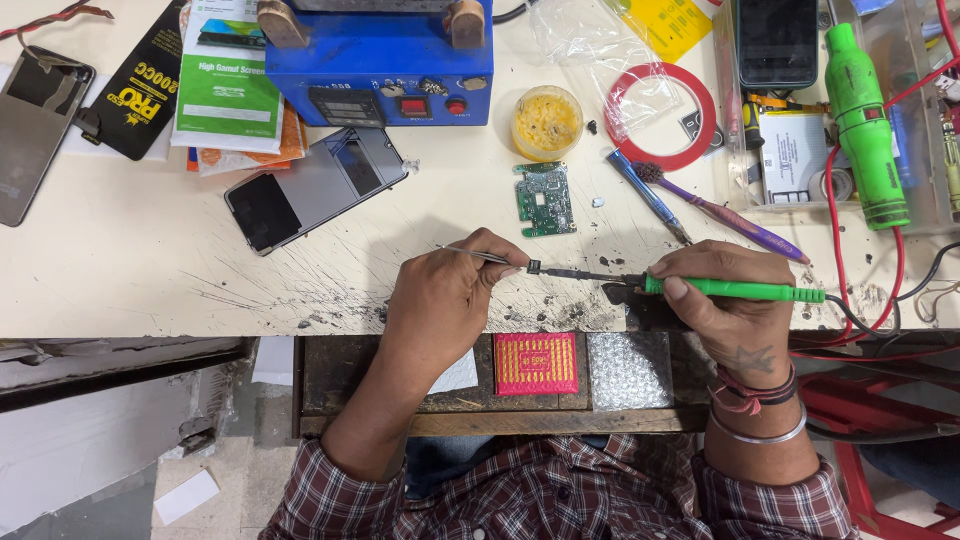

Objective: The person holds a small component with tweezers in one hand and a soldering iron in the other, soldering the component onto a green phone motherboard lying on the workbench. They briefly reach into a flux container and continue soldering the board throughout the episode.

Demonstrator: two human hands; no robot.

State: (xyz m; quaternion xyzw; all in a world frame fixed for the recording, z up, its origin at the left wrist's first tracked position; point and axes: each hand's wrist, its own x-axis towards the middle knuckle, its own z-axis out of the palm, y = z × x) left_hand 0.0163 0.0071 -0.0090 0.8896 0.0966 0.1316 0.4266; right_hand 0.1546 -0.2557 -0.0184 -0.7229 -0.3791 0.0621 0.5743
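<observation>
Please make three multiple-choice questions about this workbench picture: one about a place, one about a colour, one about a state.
1. Where does the green circuit board lie?
A. just below the yellow tub
B. on the phone
C. in the drawer

2. What colour is the handle of the soldering iron?
A. red
B. green
C. blue

3. What does the left hand hold?
A. nothing
B. a phone
C. tweezers pinching a small part

Answers:
1 A: the board lies on the table, right under the yellow tub.
2 B: the right hand grips a bright green handle.
3 C: thin tweezers run from the fingers to a small dark part met by the iron's tip.
</observation>
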